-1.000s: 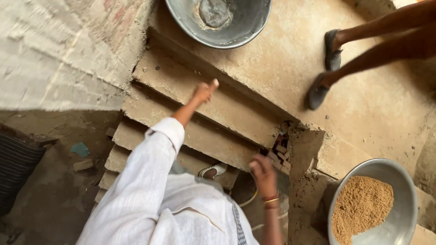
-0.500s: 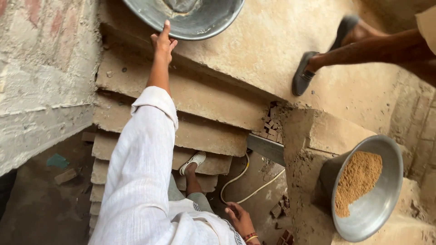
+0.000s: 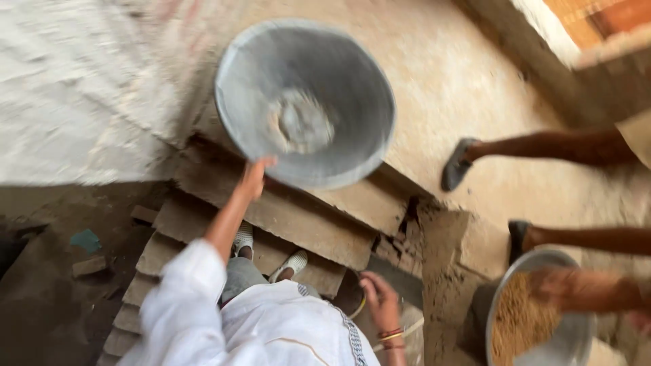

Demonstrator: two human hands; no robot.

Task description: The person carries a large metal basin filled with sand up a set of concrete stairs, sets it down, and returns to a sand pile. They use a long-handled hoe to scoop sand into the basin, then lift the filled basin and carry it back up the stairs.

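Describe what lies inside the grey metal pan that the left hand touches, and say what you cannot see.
Inside the grey metal pan, a small grey lump sits at the bottom; blur hides what it is. The left hand touches its near rim. The pan covers the landing beneath it.

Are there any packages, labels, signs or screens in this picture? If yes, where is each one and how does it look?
None can be seen: no package, label, sign or screen.
The left hand touches the rim of a round grey metal pan on the landing.
A second round metal pan, holding sand, stands at lower right.
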